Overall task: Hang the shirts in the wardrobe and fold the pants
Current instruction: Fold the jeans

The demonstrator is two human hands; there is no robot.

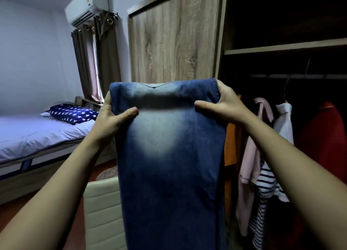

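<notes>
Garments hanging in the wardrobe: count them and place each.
5, maybe more in the dark: orange beside the jeans, pink, striped below it, white, red rightmost.

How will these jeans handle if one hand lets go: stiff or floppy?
Likely floppy: the jeans hang straight down from the fold held by the left hand and right hand. Probably heavyish; the released side would likely sag.

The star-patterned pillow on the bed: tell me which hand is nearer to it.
Left. The left hand grips the jeans' left edge, right beside the star-patterned pillow in this view. The right hand grips the opposite edge, toward the wardrobe.
</notes>
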